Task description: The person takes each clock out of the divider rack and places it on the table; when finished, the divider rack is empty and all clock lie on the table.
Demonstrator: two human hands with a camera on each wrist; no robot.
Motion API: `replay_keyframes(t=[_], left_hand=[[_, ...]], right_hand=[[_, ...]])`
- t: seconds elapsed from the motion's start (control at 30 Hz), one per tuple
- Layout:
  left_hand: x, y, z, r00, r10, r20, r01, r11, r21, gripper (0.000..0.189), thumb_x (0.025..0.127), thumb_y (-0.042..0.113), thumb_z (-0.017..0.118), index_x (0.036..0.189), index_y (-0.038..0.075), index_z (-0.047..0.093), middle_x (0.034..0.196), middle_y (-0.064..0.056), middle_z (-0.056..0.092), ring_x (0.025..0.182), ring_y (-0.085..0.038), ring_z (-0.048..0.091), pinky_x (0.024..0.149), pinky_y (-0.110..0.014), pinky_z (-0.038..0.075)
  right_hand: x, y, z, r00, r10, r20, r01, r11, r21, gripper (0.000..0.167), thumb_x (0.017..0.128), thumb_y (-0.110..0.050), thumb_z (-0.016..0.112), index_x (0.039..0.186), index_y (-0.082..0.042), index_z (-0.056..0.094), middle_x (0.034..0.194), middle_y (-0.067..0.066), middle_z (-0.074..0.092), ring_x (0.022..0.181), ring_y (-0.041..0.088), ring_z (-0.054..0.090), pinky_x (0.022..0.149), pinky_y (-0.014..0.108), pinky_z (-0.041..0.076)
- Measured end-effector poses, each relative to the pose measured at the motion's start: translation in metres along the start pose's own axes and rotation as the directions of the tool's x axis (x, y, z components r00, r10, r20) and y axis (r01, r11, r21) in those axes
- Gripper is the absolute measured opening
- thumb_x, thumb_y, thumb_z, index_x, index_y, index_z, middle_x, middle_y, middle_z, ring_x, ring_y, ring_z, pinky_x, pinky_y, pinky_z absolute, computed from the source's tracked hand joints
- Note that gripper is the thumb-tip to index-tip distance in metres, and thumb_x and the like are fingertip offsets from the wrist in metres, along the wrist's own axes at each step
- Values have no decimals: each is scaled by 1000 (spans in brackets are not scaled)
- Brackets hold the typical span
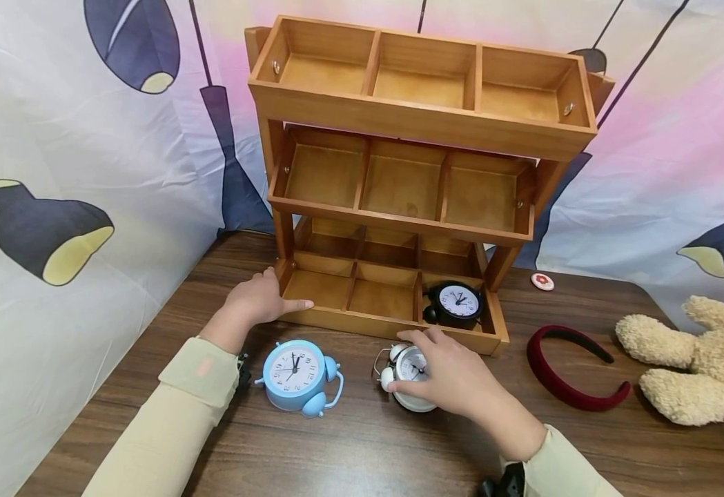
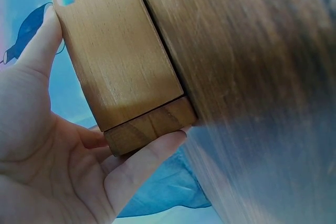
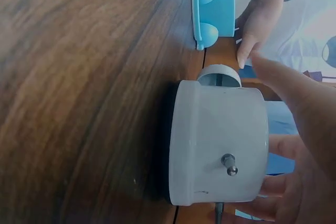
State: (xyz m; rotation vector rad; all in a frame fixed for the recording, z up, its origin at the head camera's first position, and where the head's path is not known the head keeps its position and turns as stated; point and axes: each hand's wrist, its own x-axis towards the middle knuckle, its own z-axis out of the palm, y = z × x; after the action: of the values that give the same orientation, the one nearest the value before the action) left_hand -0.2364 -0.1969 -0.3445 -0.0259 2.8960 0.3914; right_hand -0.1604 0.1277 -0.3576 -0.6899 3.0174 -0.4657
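Observation:
My left hand point(image 1: 255, 298) grips the lower left front corner of a three-tier wooden shelf point(image 1: 424, 123); in the left wrist view the thumb lies along one edge and the fingers wrap the corner point(image 2: 149, 127). A white twin-bell alarm clock point(image 1: 406, 366) lies face up on the table before the shelf. Over it spreads my right hand point(image 1: 451, 376), thumb by the bells, fingers on the far side. In the right wrist view a gap shows between thumb and white clock point(image 3: 226, 140). A light blue twin-bell alarm clock point(image 1: 296, 373) lies face up between the hands.
A black alarm clock point(image 1: 459, 301) sits in the bottom tier's right front compartment. Right of the shelf lie a dark red headband point(image 1: 551, 373), a round badge with a red flower point(image 1: 542, 281) and a beige plush toy point(image 1: 709, 359). A printed cloth point(image 1: 57, 138) hangs behind the table.

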Motion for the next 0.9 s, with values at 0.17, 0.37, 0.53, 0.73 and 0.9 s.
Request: replay_keyframes(t=[0.17,0.37,0.53,0.73,0.9], left_hand=[[0,0,0,1000,1,-1,-1,1000,-1,119,87,72,56,146,-23,15,146,-44,28,132,-56,37,103,-62,38],[1,0,1,1000,1,0,-1,1000,1,120,87,73,55,146,-23,15,147,-44,28,132,-56,37,103,-62,39],[2,-1,1,1000,0,1,0,1000,5,120,86,74,55,146,-23,15,146,-44,28,132,-56,38,103,-62,39],[2,-1,2,1000,-7,1,7,1000,-1,121,86,74,55,146,-22,16,146,-44,29,131,-56,39,102,-62,39],[2,-1,1,1000,-7,-6,7,1000,-2,119,86,72,56,146,-22,17,146,-43,30,131,-55,40,102,-62,40]], right_hand=[[3,3,-6,999,13,-42,-13,1000,-16,63,87,-63,65,138,-26,58,129,9,60,102,31,65,78,52,53],[15,20,-12,988,34,-149,-34,999,3,63,89,-56,67,141,-22,55,119,13,58,96,29,63,76,50,53],[31,44,-13,972,70,-225,-64,997,35,67,90,-48,69,146,-15,50,138,22,48,126,40,47,99,59,42],[46,69,-14,969,123,-212,-117,992,39,65,93,-43,67,145,-9,49,145,27,41,133,47,37,106,62,34],[57,80,-15,970,181,-164,-176,983,45,74,92,-43,67,147,0,42,146,32,36,134,51,34,107,62,33]])
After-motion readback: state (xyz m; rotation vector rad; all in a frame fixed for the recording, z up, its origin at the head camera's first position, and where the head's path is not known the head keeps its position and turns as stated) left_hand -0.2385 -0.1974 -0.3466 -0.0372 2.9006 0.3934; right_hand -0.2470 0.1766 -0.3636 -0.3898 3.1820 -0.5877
